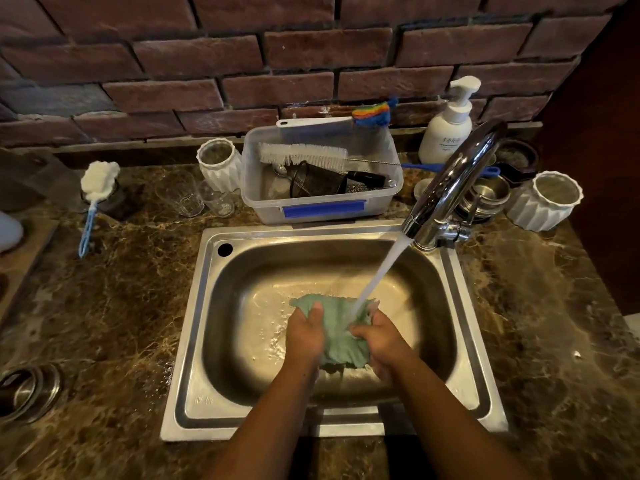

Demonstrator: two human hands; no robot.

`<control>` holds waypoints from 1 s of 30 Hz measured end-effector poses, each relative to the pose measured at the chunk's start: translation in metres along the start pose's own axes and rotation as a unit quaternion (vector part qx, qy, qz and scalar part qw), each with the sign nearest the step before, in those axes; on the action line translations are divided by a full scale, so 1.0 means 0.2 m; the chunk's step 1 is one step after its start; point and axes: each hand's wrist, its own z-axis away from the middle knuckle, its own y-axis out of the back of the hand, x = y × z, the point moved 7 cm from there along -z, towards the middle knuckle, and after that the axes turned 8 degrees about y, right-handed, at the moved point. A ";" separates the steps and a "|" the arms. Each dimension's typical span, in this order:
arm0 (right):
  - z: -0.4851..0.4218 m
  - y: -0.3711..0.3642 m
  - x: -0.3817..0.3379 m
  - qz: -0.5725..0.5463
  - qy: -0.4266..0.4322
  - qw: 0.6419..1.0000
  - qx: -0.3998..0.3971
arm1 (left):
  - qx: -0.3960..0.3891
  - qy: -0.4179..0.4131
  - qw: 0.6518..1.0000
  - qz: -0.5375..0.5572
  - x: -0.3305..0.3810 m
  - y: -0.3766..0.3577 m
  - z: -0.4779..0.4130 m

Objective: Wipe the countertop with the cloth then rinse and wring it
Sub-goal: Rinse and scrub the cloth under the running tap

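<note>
While water (pixel 378 274) hits the cloth (pixel 341 346), left hand (pixel 304 336) and right hand (pixel 385 345) clutch it; bottle (pixel 446 131) label illegible.

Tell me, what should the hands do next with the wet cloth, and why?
Probably twist the cloth to wring it: the left hand and right hand both grip it over the sink, and water from the tap is pouring onto it, so it looks soaked.

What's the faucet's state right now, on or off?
On: a stream runs from the faucet onto the cloth gripped by the left hand and right hand.
</note>
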 end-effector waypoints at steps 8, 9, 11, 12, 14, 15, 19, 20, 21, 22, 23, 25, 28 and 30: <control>0.01 -0.05 0.02 -0.149 -0.029 0.986 0.067 | -0.074 0.034 0.995 0.053 -0.01 -0.12 0.01; 0.01 -0.04 0.02 -0.132 -0.030 0.988 0.079 | -0.080 0.041 0.995 0.053 -0.02 -0.13 0.01; 0.00 -0.01 0.01 -0.070 -0.006 0.992 0.106 | -0.084 0.051 0.994 0.056 -0.03 -0.13 -0.01; 0.01 0.00 -0.01 -0.042 0.016 0.992 0.120 | -0.082 0.056 0.994 0.049 -0.05 -0.12 -0.02; 0.03 0.02 -0.04 0.006 0.060 0.988 0.145 | -0.078 0.068 0.994 0.047 -0.07 -0.11 -0.03; 0.04 0.03 -0.05 0.036 0.081 0.984 0.157 | -0.077 0.075 0.993 0.056 -0.08 -0.11 -0.03; 0.08 0.04 -0.06 0.109 0.115 0.972 0.172 | -0.065 0.108 0.987 0.098 -0.11 -0.10 0.00; 0.09 0.05 -0.04 0.089 0.105 0.976 0.171 | -0.063 0.120 0.985 0.109 -0.12 -0.10 0.01; 0.10 0.06 -0.02 0.061 0.087 0.979 0.174 | -0.064 0.130 0.982 0.122 -0.13 -0.09 0.02; 0.11 0.07 0.00 0.035 0.066 0.980 0.182 | -0.068 0.136 0.979 0.133 -0.14 -0.09 0.04; 0.13 0.08 0.01 0.016 0.047 0.980 0.191 | -0.071 0.136 0.979 0.136 -0.14 -0.09 0.05; 0.15 0.10 0.04 0.015 0.023 0.978 0.207 | -0.072 0.123 0.982 0.124 -0.14 -0.09 0.08; 0.19 0.11 -0.01 0.064 0.042 0.975 0.208 | -0.086 0.093 0.985 0.114 -0.12 -0.08 0.12; 0.18 0.06 -0.05 0.047 0.076 0.984 0.156 | -0.109 0.088 0.983 0.118 -0.11 -0.09 0.14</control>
